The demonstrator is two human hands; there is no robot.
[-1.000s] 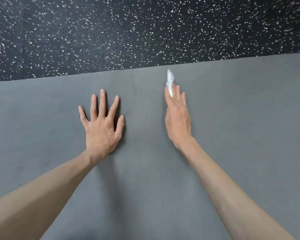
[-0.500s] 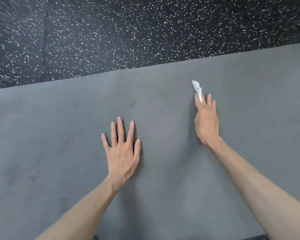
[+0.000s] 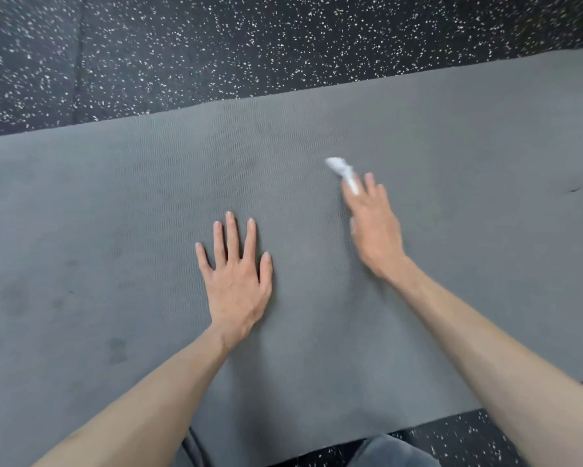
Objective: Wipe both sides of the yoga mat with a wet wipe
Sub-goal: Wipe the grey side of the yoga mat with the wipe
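Kneeling over a soft, floppy grey yoga mat (image 3: 452, 163) spread on speckled floor (image 3: 216, 45), left hand (image 3: 238, 281) pressing flat, fingers spread; right hand (image 3: 372, 224) pinching a limp wet wipe (image 3: 342, 170) toward the far edge

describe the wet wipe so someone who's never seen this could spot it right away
A grey yoga mat lies across a black speckled floor. The right hand reaches forward over the mat, and the wet wipe sticks out past its fingertips. It is the only white, crumpled thing on the mat.
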